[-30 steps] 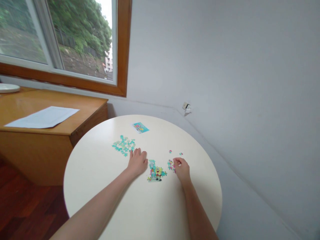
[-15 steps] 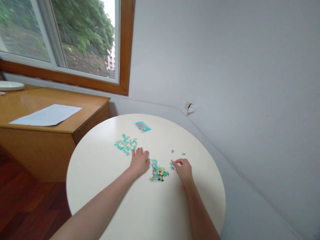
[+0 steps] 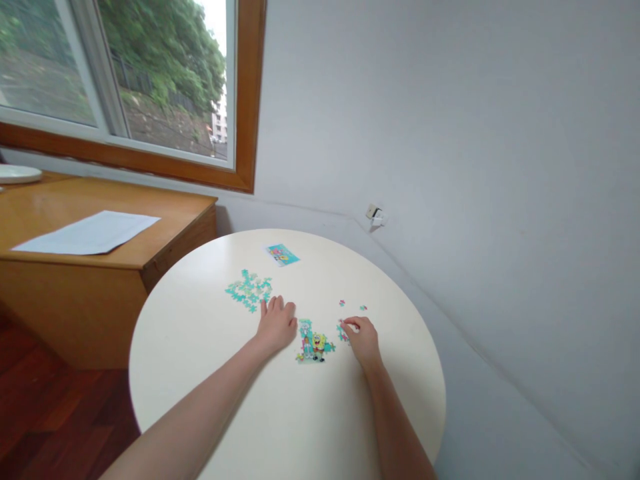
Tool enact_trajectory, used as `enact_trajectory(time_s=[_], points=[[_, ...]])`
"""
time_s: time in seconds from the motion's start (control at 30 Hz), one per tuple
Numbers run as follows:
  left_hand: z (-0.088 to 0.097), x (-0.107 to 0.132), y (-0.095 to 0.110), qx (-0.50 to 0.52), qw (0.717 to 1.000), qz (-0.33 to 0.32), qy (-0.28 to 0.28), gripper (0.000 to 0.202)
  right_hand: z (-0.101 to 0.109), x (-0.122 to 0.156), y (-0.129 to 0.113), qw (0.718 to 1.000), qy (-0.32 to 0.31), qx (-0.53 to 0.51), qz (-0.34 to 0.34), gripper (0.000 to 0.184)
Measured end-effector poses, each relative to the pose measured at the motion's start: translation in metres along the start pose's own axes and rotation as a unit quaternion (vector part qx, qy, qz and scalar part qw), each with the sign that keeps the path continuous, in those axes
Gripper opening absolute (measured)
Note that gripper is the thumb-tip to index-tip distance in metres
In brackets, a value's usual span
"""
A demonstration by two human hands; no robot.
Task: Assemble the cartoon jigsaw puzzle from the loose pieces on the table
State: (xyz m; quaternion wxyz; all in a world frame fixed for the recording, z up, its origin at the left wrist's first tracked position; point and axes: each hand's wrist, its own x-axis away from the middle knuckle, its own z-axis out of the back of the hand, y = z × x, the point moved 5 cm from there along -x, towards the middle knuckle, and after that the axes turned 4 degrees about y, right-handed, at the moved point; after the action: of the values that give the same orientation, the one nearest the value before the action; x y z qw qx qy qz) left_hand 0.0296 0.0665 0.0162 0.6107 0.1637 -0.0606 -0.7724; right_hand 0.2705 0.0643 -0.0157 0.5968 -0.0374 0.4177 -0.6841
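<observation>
On the round table [image 3: 200, 373], the left hand [image 3: 277, 325] lay flat and open, pressing beside the joined puzzle section [image 3: 313, 341], seemingly to steady it. The right hand [image 3: 363, 339] curled over loose pieces [image 3: 342, 331], fingertips pinched; whether it gripped one I cannot tell. Against half a second earlier, both hands had barely shifted

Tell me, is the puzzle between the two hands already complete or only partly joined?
Only partly joined. The joined section is a small patch with ragged edges, and loose teal pieces lie apart on the round table.
</observation>
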Motion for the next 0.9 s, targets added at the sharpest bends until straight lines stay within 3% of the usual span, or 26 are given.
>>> enact_trajectory(time_s=[0.23, 0.53, 0.9], points=[[-0.002, -0.001, -0.001, 0.002, 1.0, -0.002, -0.003, 0.033, 0.0, 0.001, -0.002, 1.0, -0.016, -0.005, -0.004, 0.018], [-0.002, -0.001, 0.0, -0.004, 1.0, -0.006, -0.002, 0.032, 0.002, 0.005, -0.017, 0.993, -0.011, 0.116, -0.027, 0.019], [-0.003, -0.002, -0.001, -0.008, 1.0, -0.002, -0.004, 0.034, 0.009, 0.008, -0.039, 0.976, -0.102, 0.18, -0.068, 0.019]])
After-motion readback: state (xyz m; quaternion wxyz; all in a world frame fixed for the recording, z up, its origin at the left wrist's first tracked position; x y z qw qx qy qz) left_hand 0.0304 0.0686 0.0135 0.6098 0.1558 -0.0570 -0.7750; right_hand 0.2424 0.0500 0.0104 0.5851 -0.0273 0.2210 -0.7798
